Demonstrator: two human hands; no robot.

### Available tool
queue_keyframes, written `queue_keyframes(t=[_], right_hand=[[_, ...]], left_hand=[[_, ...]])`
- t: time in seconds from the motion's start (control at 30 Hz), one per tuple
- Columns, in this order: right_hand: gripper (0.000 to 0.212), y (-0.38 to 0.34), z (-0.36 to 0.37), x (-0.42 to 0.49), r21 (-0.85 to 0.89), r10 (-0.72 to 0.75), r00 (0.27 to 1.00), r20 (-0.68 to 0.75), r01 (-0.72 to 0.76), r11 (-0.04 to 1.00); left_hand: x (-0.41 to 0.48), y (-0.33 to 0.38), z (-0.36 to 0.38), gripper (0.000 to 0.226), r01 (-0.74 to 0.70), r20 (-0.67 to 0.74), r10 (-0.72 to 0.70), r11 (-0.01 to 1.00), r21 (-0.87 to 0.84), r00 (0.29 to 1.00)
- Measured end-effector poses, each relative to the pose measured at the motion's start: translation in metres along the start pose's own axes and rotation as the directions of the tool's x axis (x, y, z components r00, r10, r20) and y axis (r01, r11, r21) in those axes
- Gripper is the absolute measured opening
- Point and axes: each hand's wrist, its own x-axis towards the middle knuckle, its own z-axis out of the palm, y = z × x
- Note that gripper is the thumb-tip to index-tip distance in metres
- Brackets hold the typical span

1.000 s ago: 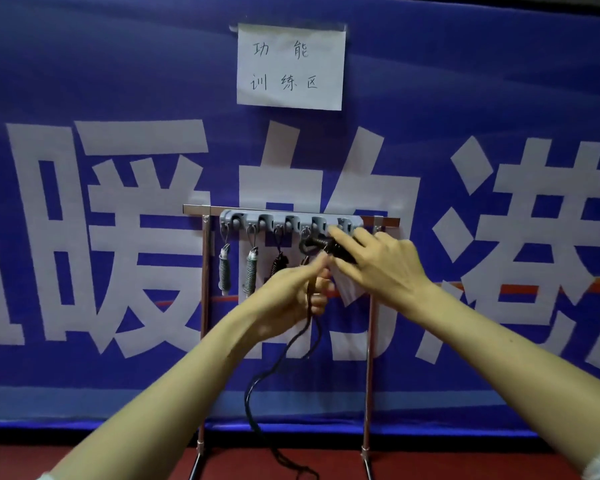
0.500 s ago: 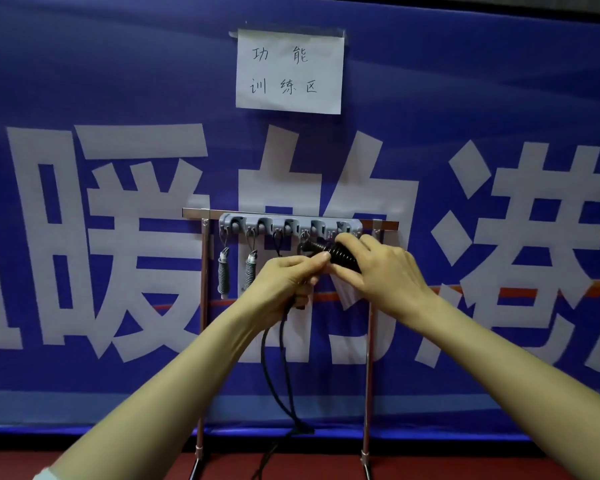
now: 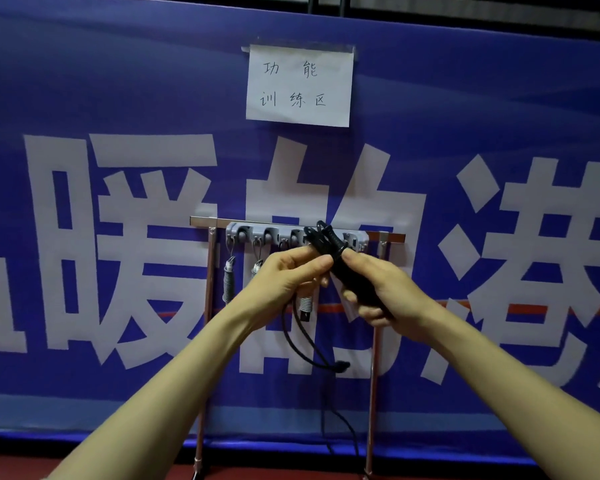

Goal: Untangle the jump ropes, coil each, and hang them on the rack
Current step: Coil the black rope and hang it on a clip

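A black jump rope has its two handles (image 3: 336,252) bunched together just in front of the grey hook strip (image 3: 355,239) of the metal rack (image 3: 208,221). My right hand (image 3: 383,292) grips the handles. My left hand (image 3: 290,273) pinches the rope where it meets them. The black cord (image 3: 302,348) hangs below my hands in a loop and trails toward the floor. Two white-wrapped coiled ropes (image 3: 228,282) hang from the left hooks, and a third (image 3: 305,304) shows under my left hand.
The rack stands on thin metal legs (image 3: 373,393) against a blue banner (image 3: 84,81) with large white characters. A white paper sign (image 3: 300,86) is taped above it. Red floor (image 3: 274,474) runs along the bottom.
Both hands have drawn the black handles slightly down and away from the hooks. The hanging cord has been pulled higher and now forms a shorter loop.
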Motion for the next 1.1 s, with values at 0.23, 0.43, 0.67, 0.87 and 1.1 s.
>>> queue_keyframes(t=[0.23,0.43,0.67,0.87,1.1], right_hand=[[0.055,0.010,0.001,0.004,0.030,0.063,0.996,0.060,-0.065,0.997],[0.063,0.008,0.003,0.011,-0.123,0.107,0.993,-0.051,-0.113,0.986],[0.057,0.016,0.002,0.014,-0.205,0.104,0.990,-0.101,-0.122,0.971],[0.069,0.016,-0.014,0.013,-0.284,0.100,0.988,-0.122,-0.131,0.950],[0.074,0.019,-0.020,0.008,-0.435,-0.036,0.989,-0.142,-0.030,0.900]], left_hand=[[-0.002,-0.010,0.000,0.026,0.133,-0.018,-0.132,0.990,0.039,0.991],[-0.004,-0.015,-0.002,0.031,0.131,-0.064,-0.127,0.990,0.059,0.990],[-0.008,-0.023,0.002,0.024,0.235,-0.043,-0.236,0.972,-0.031,0.971],[-0.010,-0.029,-0.007,0.032,0.512,0.201,-0.476,0.835,-0.202,0.856],[-0.017,-0.035,-0.008,0.021,0.509,0.070,-0.504,0.857,-0.078,0.861]])
